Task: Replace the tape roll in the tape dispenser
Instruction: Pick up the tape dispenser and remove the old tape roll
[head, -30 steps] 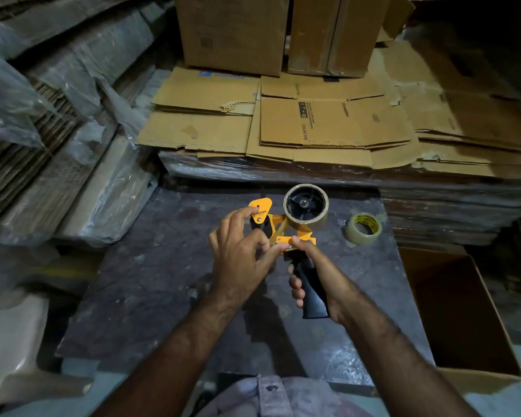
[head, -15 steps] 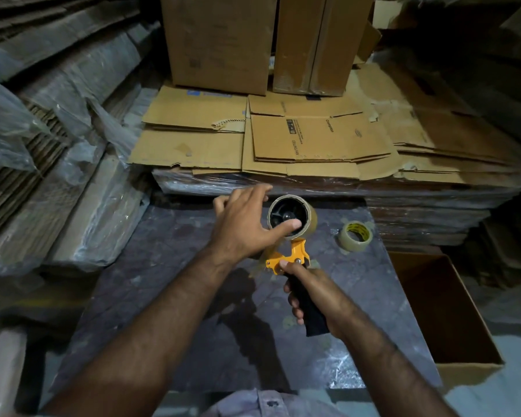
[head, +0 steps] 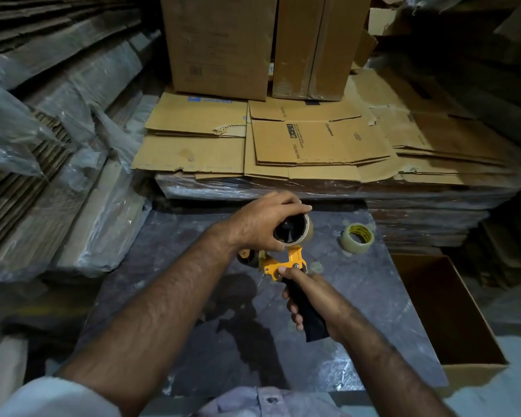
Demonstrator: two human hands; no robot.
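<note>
Above the middle of the dark grey bench point(head: 193, 341), a yellow and black tape dispenser point(head: 286, 263) is held in the air by two bare hands. The right hand point(head: 310, 299) has its grip wrapped round the dispenser's black handle point(head: 309, 314), with the thumb lying forward on the yellow frame. The handle points back toward the person, and the dispenser's round hub points away.

On that hub sits a worn tape roll point(head: 298, 233), mostly a pale core ring with a dark spoked wheel showing inside it. The left hand point(head: 262, 224) comes over the dispenser from the left, its grip curled round the rim of this roll, fingers on the far edge and thumb on the near edge. Just left of the yellow frame, below the left hand, a small dark roller point(head: 247, 258) of the dispenser is visible.

To the right of the dispenser, near it but apart, a fuller roll of clear tape point(head: 357, 238) with a yellow inner label lies flat on the bench. Further right of the dispenser, beyond the bench edge, an open cardboard box point(head: 451, 314) stands lower down.

Behind the dispenser, a plastic-wrapped stack of flattened cartons point(head: 313, 145) rises higher than the bench, and upright cardboard boxes point(head: 220, 43) stand on top of it. Left of the dispenser, bundles of corrugated sheets in clear plastic point(head: 82, 164) lean in rows.
</note>
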